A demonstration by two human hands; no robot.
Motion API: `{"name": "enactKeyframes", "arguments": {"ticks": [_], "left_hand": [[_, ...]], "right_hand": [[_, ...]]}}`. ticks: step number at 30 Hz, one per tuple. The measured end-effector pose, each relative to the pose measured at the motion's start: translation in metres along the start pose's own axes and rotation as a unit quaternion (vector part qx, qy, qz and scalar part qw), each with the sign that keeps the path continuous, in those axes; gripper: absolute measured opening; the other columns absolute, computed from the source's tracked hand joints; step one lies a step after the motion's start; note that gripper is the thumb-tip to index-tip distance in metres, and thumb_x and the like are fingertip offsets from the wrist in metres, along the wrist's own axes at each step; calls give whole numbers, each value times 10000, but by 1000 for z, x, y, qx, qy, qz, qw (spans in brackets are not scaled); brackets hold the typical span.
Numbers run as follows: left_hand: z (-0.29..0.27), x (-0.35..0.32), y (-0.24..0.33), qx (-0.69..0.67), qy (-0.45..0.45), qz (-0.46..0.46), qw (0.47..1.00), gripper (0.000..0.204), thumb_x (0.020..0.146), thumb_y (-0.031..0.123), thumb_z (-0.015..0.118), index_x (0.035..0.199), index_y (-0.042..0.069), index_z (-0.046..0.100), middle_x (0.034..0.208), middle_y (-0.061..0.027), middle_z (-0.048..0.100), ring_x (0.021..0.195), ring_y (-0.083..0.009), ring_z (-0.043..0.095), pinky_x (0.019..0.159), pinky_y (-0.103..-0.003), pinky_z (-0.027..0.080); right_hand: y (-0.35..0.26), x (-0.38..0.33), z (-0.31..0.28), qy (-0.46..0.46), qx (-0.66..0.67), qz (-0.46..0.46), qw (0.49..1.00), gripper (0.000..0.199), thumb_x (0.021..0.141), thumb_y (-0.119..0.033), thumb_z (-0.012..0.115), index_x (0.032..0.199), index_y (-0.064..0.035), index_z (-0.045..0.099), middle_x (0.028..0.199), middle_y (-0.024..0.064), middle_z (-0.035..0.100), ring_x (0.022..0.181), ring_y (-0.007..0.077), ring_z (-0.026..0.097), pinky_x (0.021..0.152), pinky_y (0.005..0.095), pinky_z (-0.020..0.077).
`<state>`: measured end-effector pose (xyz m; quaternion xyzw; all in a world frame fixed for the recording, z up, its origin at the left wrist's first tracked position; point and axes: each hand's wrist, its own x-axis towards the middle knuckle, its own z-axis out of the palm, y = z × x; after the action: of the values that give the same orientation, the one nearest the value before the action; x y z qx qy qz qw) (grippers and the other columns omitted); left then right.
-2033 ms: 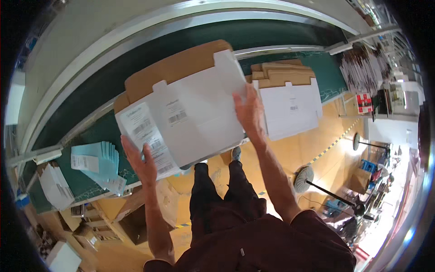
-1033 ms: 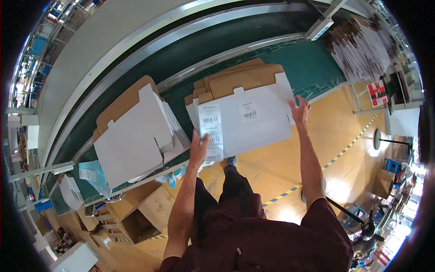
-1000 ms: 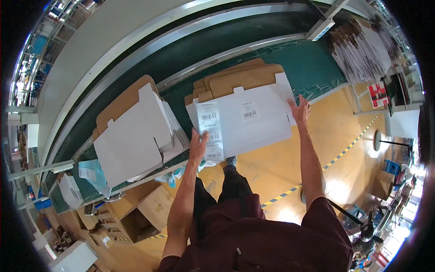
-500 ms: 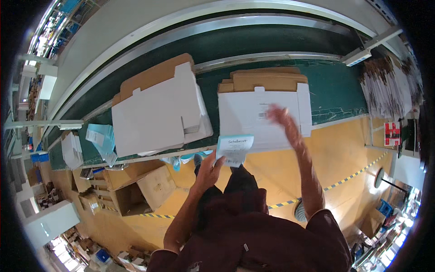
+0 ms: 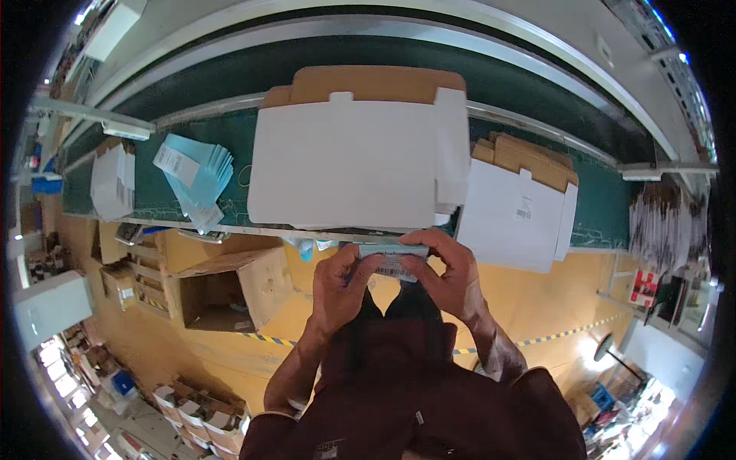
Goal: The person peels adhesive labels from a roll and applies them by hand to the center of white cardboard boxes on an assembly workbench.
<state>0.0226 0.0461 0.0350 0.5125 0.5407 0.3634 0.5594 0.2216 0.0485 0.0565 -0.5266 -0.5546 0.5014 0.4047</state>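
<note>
My left hand (image 5: 340,290) and my right hand (image 5: 448,277) are both closed on one small label sheet (image 5: 395,265) in front of my body, just off the bench's near edge. The sheet has a pale blue backing, a white printed face and a barcode, and its sides are pinched between thumbs and fingers. Beyond my hands lies a stack of flattened white cardboard boxes (image 5: 345,165) with brown flaps. A second flattened-box stack (image 5: 512,211), bearing a small barcode label (image 5: 524,208), lies to its right, partly past the bench edge.
Fanned light-blue label sheets (image 5: 201,170) lie on the green bench (image 5: 599,208) at left, beside a bundle of white cards (image 5: 113,184). Upright white flat cartons (image 5: 658,226) stand far right. An open cardboard box (image 5: 218,297) sits below the bench at left.
My right hand has come left and down from above the right box stack and now grips the label sheet alongside my left hand. My view has turned left.
</note>
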Motion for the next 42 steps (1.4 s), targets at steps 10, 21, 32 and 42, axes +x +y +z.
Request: {"name": "enactKeyframes", "arguments": {"ticks": [10,21,32,42], "left_hand": [[-76,47,-22,0,-41,-83,996,135,931,116,677,942,-18,668,715,-96,660,654,-82,567,606,-267,464],[-86,15,-73,-151,-90,-201,964,276,967,157,644,1138,-59,631,1075,-127,711,990,-153,651,908,-319,500],[-65,54,-55,-221,0,-230,948,263,1002,172,609,1121,-59,644,1017,-87,706,932,-102,619,878,-288,496],[-51,50,-59,-199,46,-242,949,258,1006,176,604,1097,-60,654,998,-66,704,906,-92,615,855,-275,496]], "right_hand": [[-9,62,85,85,-130,-59,986,173,791,11,780,949,-26,720,928,97,660,801,205,659,667,314,533],[32,158,86,137,-235,55,961,145,784,-46,787,917,-58,731,849,49,669,823,231,627,745,343,519],[83,220,74,157,-310,-50,936,158,761,-190,839,876,-126,751,1119,37,627,1145,258,488,1002,418,400],[101,224,79,175,-353,-78,916,214,743,-247,847,895,-138,744,1118,23,617,1162,262,458,999,446,337]]}}
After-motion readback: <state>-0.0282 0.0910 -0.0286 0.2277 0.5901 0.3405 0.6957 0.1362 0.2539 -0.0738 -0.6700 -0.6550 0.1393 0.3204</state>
